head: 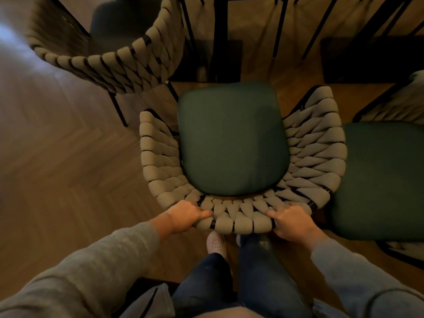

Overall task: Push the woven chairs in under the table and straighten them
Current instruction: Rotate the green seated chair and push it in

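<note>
Woven pale cord wraps the curved back and sides of the middle chair (316,157), which stands right in front of the person, its open front facing a cluster of dark legs (220,37) at the top of the view. I cannot tell which of those legs belong to the table. The whole seat shows, not under any tabletop. Inside the woven shell lies a dark green cushion (231,141), filling the seat from side to side.

Both hands hold the top rim of the chair's back. The left hand (183,216) grips it left of centre with fingers curled over the cord. The right hand (291,222) grips it right of centre, fingers bent over the rim and one finger lying along it.

A second woven chair (128,65) stands at the upper left, turned at an angle, its seat mostly hidden. A third chair (390,111) sits just beside the middle one on the right, holding its own green cushion (385,180).

Below the rim, a white perforated shoe (215,243) and dark jeans (259,283) show on the herringbone wood floor (57,157).
</note>
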